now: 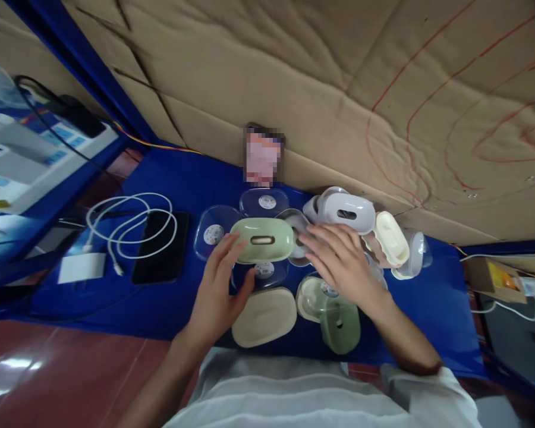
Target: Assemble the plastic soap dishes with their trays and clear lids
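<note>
A light green oval plastic tray (274,249) with a slot in its middle sits among clear lids near the table's centre. My left hand (225,285) is at its left end, thumb and fingers apart; the fingertips overlap its edge, and I cannot tell whether they press on it. My right hand (345,261) hovers with spread fingers by its right end, over a grey piece (294,220). Clear lids with round labels, one at the left (203,244) and one behind (249,203), lie around the tray. Nearer me are a cream oval tray (264,318) and a darker green container (345,330).
White slotted trays (356,208) and a cream scalloped tray (392,238) are piled at the right. At left lie a black phone (156,261), a coiled white cable (129,196) and a white charger (81,267). A cardboard wall (316,83) rises behind the blue table (173,306).
</note>
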Demonstrator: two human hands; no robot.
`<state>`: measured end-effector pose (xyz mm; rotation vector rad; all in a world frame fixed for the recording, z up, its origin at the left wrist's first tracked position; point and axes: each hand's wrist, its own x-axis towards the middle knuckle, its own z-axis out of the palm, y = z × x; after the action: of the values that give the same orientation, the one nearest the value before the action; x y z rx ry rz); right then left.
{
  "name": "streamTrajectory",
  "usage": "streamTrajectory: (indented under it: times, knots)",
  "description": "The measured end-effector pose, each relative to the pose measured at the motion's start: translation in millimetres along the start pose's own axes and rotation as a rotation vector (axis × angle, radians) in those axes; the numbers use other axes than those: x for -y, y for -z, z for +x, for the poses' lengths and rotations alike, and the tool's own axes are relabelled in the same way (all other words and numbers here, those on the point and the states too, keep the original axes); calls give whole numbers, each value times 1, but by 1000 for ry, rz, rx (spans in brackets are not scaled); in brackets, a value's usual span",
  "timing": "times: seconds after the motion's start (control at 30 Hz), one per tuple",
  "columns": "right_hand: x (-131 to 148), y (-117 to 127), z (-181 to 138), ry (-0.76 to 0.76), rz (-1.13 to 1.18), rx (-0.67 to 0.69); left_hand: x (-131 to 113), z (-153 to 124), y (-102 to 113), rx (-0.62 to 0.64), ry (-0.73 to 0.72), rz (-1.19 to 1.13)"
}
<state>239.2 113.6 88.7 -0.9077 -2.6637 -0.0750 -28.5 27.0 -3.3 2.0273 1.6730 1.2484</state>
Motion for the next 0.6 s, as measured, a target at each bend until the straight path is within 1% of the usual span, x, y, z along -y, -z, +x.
streamTrajectory:
  times: [0.07,0.17,0.27,0.37,0.43,0.5,0.53,0.6]
  knots:
    - [10,10,-27,-21,17,7,-2,-7,-1,8,-67,64]
    - [40,14,-77,-91,67,24,0,-12,-4,1,-121,210]
    - [78,0,-124,-203,65,66,7,-6,-4,-30,-168,283]
    - [108,-24,-160,-346,-12,18,15,7,0,-80,-196,223]
    - [118,-36,-178,-441,-54,-28,21,19,1,-120,-172,161]
    - [119,-41,-193,-522,-79,-66,26,31,-1,-151,-142,142]
    - [118,-41,-200,-556,-87,-85,29,36,-3,-150,-125,141]
    - [113,-39,-211,-613,-98,-117,32,42,-5,-87,-96,142]
